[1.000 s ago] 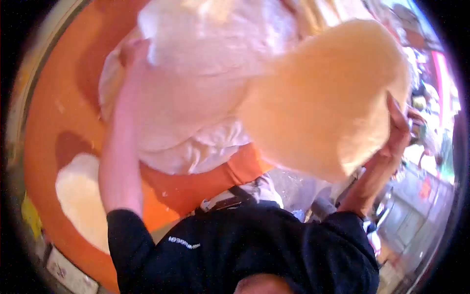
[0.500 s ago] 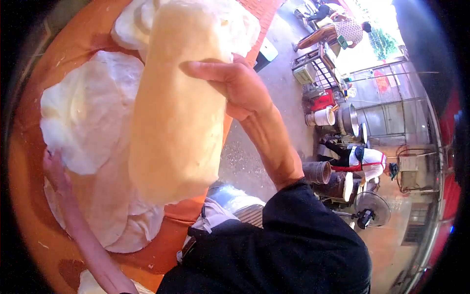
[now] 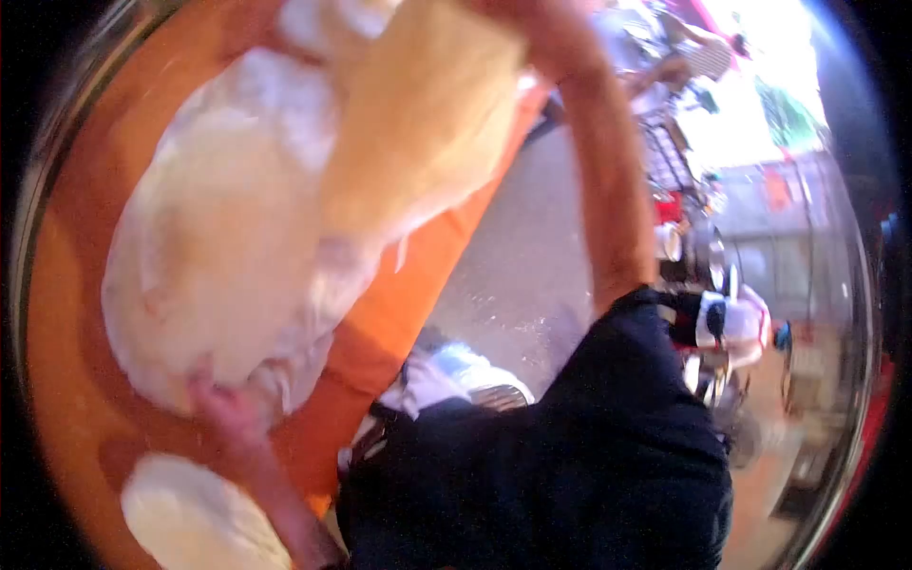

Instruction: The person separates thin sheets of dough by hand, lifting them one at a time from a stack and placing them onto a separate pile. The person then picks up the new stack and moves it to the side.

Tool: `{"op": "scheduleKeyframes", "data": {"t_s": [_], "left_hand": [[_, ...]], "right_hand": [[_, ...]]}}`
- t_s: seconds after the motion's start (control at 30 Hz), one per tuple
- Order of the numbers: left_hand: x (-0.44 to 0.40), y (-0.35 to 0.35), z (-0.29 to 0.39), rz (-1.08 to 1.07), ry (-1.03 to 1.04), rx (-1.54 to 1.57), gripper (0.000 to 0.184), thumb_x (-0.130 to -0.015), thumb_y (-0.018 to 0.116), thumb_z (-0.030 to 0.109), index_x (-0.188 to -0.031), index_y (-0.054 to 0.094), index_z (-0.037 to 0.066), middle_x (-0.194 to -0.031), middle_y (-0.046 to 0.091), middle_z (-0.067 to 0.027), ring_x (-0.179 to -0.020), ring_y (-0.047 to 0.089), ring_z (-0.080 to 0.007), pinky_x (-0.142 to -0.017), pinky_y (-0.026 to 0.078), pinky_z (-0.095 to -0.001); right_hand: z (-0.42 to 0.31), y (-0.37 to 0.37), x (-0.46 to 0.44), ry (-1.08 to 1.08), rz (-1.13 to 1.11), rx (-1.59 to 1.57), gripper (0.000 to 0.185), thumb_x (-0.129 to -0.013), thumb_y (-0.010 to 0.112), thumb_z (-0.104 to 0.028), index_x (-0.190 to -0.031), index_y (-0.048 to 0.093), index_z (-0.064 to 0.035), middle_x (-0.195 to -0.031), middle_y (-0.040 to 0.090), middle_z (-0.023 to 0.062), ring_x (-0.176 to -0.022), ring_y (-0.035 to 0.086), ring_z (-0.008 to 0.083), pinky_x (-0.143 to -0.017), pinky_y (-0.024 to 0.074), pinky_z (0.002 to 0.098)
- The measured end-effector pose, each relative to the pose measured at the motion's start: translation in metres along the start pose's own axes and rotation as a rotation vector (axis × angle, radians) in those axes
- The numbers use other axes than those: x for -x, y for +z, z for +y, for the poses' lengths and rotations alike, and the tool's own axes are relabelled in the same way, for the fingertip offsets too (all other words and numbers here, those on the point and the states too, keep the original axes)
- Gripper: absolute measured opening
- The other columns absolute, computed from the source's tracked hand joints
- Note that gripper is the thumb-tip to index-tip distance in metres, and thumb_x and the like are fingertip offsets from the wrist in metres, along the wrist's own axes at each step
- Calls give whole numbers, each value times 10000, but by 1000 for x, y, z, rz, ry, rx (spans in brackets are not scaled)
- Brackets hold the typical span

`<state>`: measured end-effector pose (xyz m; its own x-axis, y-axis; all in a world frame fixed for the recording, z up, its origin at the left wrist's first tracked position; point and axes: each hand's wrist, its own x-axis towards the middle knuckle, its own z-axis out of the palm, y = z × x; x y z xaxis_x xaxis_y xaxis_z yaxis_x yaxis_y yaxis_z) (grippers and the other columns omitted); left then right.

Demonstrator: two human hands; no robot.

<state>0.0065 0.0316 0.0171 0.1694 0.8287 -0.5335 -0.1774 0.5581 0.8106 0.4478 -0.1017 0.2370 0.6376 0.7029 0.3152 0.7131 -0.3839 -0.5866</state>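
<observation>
A large tan slab of dough (image 3: 427, 114) hangs tilted over the orange table at the top of the view. My right hand (image 3: 537, 24), blurred and partly cut off by the top edge, is closed on its upper right part. White dough sheets (image 3: 218, 228) lie layered on the table to the left of the slab, one smooth sheet uppermost. My left hand (image 3: 228, 408) touches the lower edge of this pile, and motion smears its fingers. A rounded pale dough piece (image 3: 195, 518) rests beside my left forearm, at the bottom of the view.
More white dough (image 3: 323, 24) lies at the far end of the orange table (image 3: 76, 313). To the right is a grey floor (image 3: 522, 209). Beyond it a person in a white top (image 3: 731, 323) stands near pots and equipment. Another person (image 3: 703, 59) is farther off.
My right hand has carried the tan slab up and to the right. My left hand has moved from the pile's left side to its lower edge. The camera view has shifted.
</observation>
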Motion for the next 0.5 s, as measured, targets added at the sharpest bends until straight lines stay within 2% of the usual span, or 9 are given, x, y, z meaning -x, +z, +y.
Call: {"op": "scheduleKeyframes", "data": {"t_s": [0.13,0.17,0.2,0.23,0.3,0.33,0.37,0.43,0.5], "left_hand": [[46,-31,-84,179,-189,230,246,-790,637,22,-1033,603,2,-1055,514,-102,-1057,539,-262,-716,551,-334],[43,-59,-115,51,103,-225,185,-799,638,44,-975,606,1,-1060,525,-107,-971,559,-227,-665,530,-311],[40,-87,-146,61,434,-656,133,-807,639,66,-918,608,0,-1064,535,-113,-884,579,-191,-614,508,-288],[54,-67,-131,94,286,-454,125,-808,637,64,-914,612,3,-1057,551,-112,-835,575,-174,-595,497,-280],[77,-37,-97,192,16,-92,144,-814,627,51,-953,614,14,-1021,583,-88,-777,570,-142,-582,486,-265],[86,-28,-79,250,-113,65,178,-819,619,39,-996,614,22,-992,599,-65,-769,569,-128,-588,485,-257],[87,-28,-80,238,-80,115,192,-822,612,38,-1013,608,25,-981,602,-53,-774,570,-123,-593,484,-253],[85,-25,-84,194,-16,216,221,-828,598,37,-1048,596,31,-958,608,-29,-783,571,-113,-604,481,-245],[83,-23,-81,169,35,232,295,-832,603,46,-1124,563,47,-1009,607,-30,-852,585,-124,-687,489,-261]], "right_hand": [[-83,27,23,-278,-94,-109,227,-836,686,-189,-925,688,20,-835,698,115,-719,674,175,-649,528,307],[-100,46,32,-314,-181,-141,226,-838,688,-199,-907,692,16,-811,698,113,-700,672,172,-635,525,304],[-111,74,44,-366,-301,-93,228,-839,690,-210,-889,696,13,-786,699,110,-681,671,169,-621,521,302],[-119,103,59,-428,-430,35,231,-840,691,-220,-871,701,9,-762,700,108,-662,670,167,-606,518,300],[-123,163,106,-669,-535,391,140,-757,630,-193,-730,664,-60,-655,634,173,-609,633,335,-588,527,426],[-100,216,133,-742,-692,522,102,-744,588,-152,-703,645,-77,-631,621,167,-593,628,347,-546,517,435],[-93,240,159,-783,-713,316,68,-706,574,-96,-711,640,-85,-604,606,156,-576,625,340,-498,493,447],[-82,261,195,-768,-840,138,81,-676,560,-49,-735,616,-55,-696,630,161,-685,638,331,-558,489,447],[-80,253,200,-706,-881,248,85,-675,563,-55,-750,602,-55,-733,632,153,-717,632,327,-603,489,448]]}}
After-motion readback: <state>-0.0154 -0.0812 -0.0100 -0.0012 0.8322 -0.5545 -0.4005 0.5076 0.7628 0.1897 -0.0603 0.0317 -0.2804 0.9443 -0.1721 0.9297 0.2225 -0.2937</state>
